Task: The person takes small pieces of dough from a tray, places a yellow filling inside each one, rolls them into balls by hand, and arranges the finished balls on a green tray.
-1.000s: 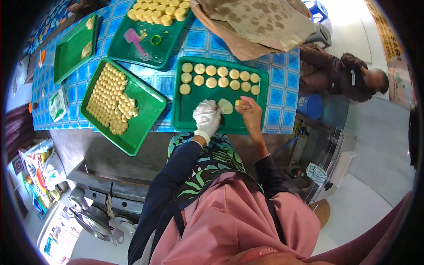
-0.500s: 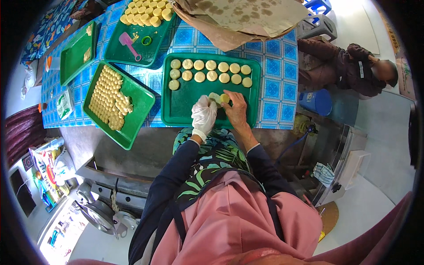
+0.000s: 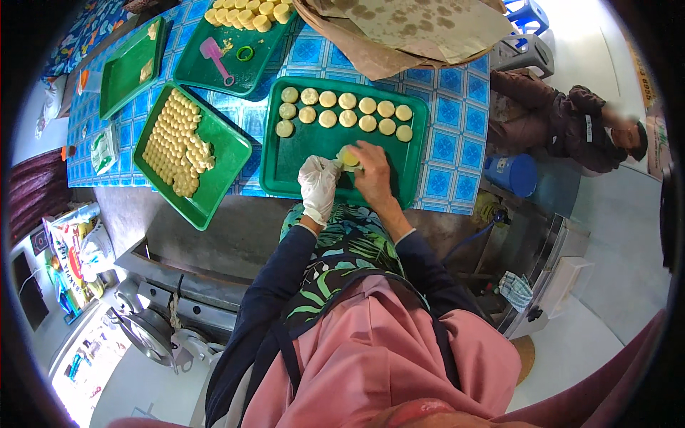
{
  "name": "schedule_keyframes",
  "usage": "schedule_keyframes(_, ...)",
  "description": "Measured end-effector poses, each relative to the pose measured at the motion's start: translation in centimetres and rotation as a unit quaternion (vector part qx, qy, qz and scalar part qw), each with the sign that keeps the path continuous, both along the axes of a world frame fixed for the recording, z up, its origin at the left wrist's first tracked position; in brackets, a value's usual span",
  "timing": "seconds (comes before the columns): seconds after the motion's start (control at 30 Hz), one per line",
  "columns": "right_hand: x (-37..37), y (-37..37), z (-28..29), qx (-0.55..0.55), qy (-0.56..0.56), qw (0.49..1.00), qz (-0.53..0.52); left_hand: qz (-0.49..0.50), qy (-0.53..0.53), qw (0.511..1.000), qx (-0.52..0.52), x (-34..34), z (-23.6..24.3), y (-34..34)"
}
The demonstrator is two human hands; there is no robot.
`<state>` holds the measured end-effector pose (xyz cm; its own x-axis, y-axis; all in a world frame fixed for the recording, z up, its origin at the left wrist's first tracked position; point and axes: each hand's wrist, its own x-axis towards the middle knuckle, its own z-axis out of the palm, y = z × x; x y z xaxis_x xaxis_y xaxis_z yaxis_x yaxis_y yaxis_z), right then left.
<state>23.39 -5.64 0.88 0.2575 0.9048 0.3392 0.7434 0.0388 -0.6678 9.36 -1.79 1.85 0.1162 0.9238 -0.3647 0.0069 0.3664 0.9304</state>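
Over the near part of a green tray (image 3: 410,171), my two hands meet around a small pale dough piece with a round yellow lump (image 3: 348,157) on it. My left hand (image 3: 318,184), in a white glove, is closed and holds the dough from the left. Bare, my right hand (image 3: 374,172) curls its fingers round the yellow lump from the right. The fingertips partly hide both pieces. Farther up the same tray lie several flat round pale dough cakes (image 3: 347,119), in two rows with one more at the left end.
To the left, a green tray (image 3: 227,184) holds many small dough balls (image 3: 171,143). Behind it, another tray (image 3: 196,68) carries yellow rounds (image 3: 250,16), a pink scoop (image 3: 216,60) and a green ring (image 3: 245,53). A paper-lined basket (image 3: 421,32) stands far right. A person (image 3: 571,121) is beyond the table.
The yellow lump has come from beside the pale dough onto it, with my right fingers now curled over it. The view has shifted slightly.
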Motion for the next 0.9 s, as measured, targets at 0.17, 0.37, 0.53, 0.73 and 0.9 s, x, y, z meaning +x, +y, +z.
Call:
schedule_keyframes(0.17, 0.1, 0.1, -0.5, -0.11, 0.108, 0.985, -0.074, 0.0, -0.028, 0.999, -0.027, -0.1, 0.1, 0.1)
schedule_keyframes(0.37, -0.1, 0.3, -1.2, -0.155, 0.103, 0.981, -0.055, 0.021, -0.178, 0.976, -0.124, 0.1, 0.5, 0.8)
schedule_keyframes(0.53, 0.7, 0.5, -1.6, -0.136, 0.063, 0.989, -0.01, -0.091, -0.111, 0.979, -0.148, 0.3, 2.9, 2.7)
schedule_keyframes(0.73, 0.2, 1.1, -2.0, -0.187, 0.115, 0.973, -0.067, -0.169, 0.074, 0.98, 0.072, -1.5, 2.6, 3.5)
schedule_keyframes(0.9, 0.7, 1.0, -2.4, -0.175, 0.136, 0.973, -0.059, -0.198, 0.137, 0.968, 0.067, -1.1, -0.4, 1.3)
